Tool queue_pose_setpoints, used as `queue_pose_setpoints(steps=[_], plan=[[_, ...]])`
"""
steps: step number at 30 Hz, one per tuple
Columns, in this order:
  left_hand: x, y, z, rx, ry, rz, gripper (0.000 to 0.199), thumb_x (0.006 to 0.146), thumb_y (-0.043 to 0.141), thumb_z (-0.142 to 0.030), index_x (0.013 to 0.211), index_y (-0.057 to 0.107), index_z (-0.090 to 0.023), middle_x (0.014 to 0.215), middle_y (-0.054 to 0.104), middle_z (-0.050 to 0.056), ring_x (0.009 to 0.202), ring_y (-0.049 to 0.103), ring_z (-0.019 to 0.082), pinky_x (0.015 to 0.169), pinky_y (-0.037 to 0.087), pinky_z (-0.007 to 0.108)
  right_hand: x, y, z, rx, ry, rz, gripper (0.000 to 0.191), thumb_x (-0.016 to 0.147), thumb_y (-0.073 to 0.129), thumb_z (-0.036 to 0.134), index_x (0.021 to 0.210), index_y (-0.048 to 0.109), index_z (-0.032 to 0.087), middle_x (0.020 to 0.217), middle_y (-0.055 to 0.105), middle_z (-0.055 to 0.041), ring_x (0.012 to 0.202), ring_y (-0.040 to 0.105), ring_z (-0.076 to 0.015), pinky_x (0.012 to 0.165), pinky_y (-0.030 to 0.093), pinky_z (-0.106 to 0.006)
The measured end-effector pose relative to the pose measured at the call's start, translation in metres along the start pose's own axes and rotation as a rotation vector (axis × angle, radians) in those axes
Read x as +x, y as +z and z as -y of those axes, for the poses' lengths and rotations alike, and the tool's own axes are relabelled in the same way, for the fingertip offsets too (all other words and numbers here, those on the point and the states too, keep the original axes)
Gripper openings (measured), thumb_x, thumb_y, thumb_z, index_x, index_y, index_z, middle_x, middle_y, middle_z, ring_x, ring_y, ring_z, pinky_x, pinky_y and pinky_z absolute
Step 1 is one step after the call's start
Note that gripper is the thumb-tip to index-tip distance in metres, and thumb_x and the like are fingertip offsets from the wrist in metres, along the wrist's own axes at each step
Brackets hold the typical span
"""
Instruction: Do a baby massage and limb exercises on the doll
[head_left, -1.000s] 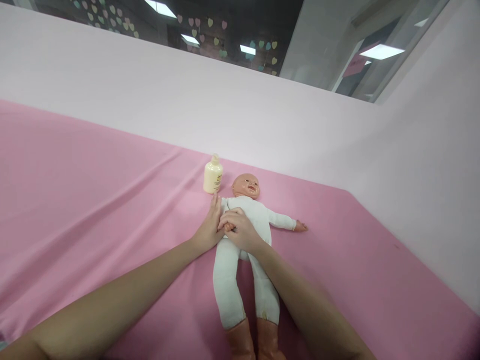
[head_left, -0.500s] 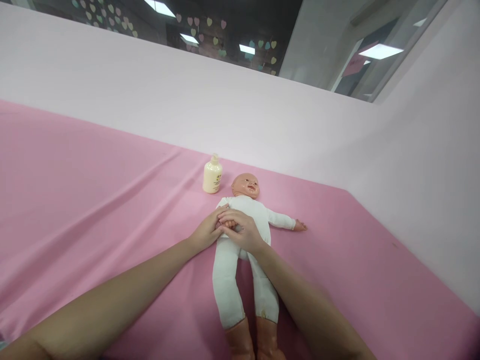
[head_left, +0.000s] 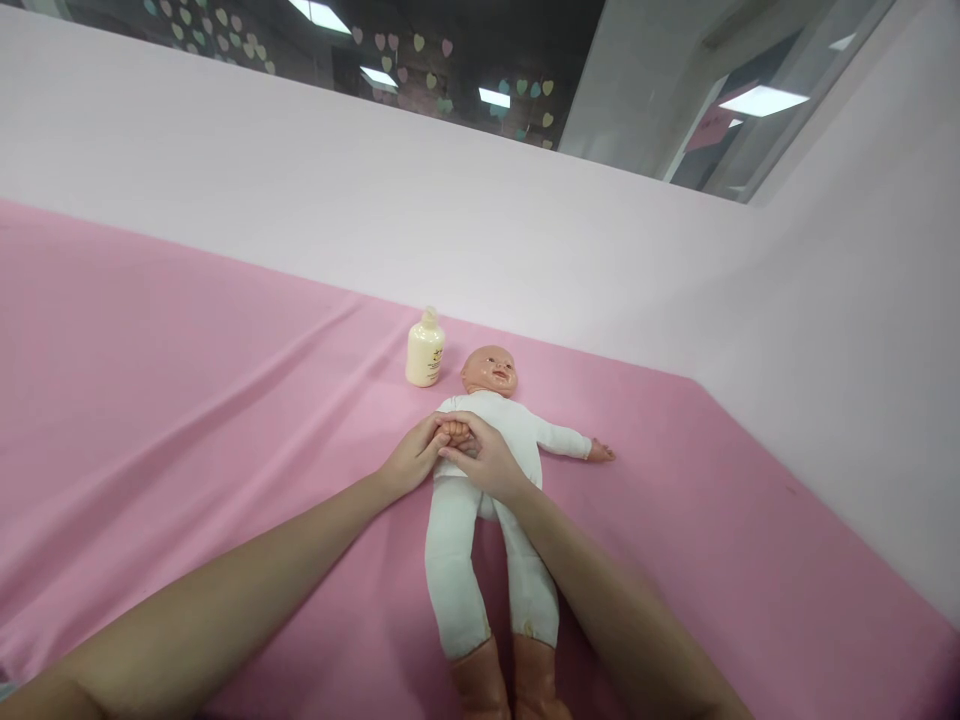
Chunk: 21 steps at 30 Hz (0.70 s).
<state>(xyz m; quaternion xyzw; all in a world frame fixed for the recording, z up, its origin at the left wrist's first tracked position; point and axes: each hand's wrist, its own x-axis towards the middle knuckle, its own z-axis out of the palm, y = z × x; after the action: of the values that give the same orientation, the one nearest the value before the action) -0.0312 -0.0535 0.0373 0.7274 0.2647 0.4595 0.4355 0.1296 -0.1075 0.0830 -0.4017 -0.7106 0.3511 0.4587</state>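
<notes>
A baby doll (head_left: 517,430) in a white suit lies on its back on the pink cloth, its head toward the wall. One doll hand (head_left: 456,432) is raised over its body, held between my two hands. My left hand (head_left: 412,455) grips it from the left side. From the right, my right hand (head_left: 491,462) curls round the same doll hand, thumb below and fingers above. The doll's other arm (head_left: 566,440) stretches out to the right on the cloth. Its lower legs are bare, with the feet cut off by the frame's bottom edge.
A pale yellow pump bottle (head_left: 425,352) stands left of the doll's head. Pink cloth (head_left: 225,400) with long creases covers the surface. White walls (head_left: 337,210) rise behind and at the right, below a window (head_left: 465,60) with heart stickers.
My fingers have shifted on the doll's hand, and more of its fingers now show between my hands. The doll's head has moved very slightly left.
</notes>
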Motion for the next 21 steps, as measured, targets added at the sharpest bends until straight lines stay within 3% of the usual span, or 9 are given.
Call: queue_pose_setpoints(steps=[7, 11, 13, 17, 21], plan=[[0.002, 0.0, 0.0, -0.007, 0.082, 0.028, 0.068, 0.098, 0.039, -0.081, 0.105, 0.066, -0.018, 0.105, 0.07, 0.012, 0.1, 0.065, 0.027, 0.098, 0.052, 0.043, 0.004, -0.001, -0.003, 0.077, 0.046, -0.018, 0.034, 0.086, 0.072, 0.024, 0.119, 0.072, 0.022, 0.119, 0.071, -0.0063, 0.108, 0.069, -0.0199, 0.095, 0.06, -0.035], [0.001, 0.0, 0.004, -0.037, 0.088, 0.048, 0.073, 0.094, 0.043, -0.085, 0.112, 0.065, -0.018, 0.103, 0.07, 0.012, 0.103, 0.064, 0.028, 0.099, 0.051, 0.045, 0.005, -0.001, -0.003, 0.125, 0.095, 0.013, 0.029, 0.09, 0.066, 0.026, 0.118, 0.072, 0.022, 0.111, 0.072, -0.0048, 0.094, 0.069, -0.0171, 0.083, 0.061, -0.032], [0.0, 0.001, 0.008, -0.061, 0.048, 0.04, 0.072, 0.091, 0.053, -0.083, 0.117, 0.064, -0.017, 0.11, 0.07, 0.013, 0.106, 0.064, 0.029, 0.099, 0.052, 0.046, 0.005, -0.002, -0.003, 0.124, 0.086, 0.007, 0.028, 0.092, 0.064, 0.027, 0.118, 0.073, 0.022, 0.112, 0.073, -0.0049, 0.098, 0.069, -0.0178, 0.086, 0.061, -0.032], [-0.002, 0.003, 0.012, -0.048, -0.042, 0.003, 0.065, 0.085, 0.076, -0.066, 0.126, 0.061, -0.018, 0.122, 0.068, 0.013, 0.114, 0.065, 0.03, 0.102, 0.052, 0.047, 0.005, -0.003, -0.002, 0.076, 0.038, -0.025, 0.03, 0.094, 0.06, 0.027, 0.121, 0.073, 0.023, 0.121, 0.074, -0.0058, 0.116, 0.067, -0.0203, 0.107, 0.053, -0.037], [-0.001, 0.003, 0.008, -0.033, -0.035, 0.019, 0.051, 0.09, 0.074, -0.054, 0.125, 0.061, -0.019, 0.119, 0.069, 0.01, 0.112, 0.066, 0.028, 0.101, 0.053, 0.045, 0.004, -0.005, 0.0, 0.031, 0.008, -0.017, 0.032, 0.102, 0.053, 0.037, 0.123, 0.073, 0.022, 0.121, 0.074, -0.0069, 0.119, 0.066, -0.0215, 0.112, 0.049, -0.039]])
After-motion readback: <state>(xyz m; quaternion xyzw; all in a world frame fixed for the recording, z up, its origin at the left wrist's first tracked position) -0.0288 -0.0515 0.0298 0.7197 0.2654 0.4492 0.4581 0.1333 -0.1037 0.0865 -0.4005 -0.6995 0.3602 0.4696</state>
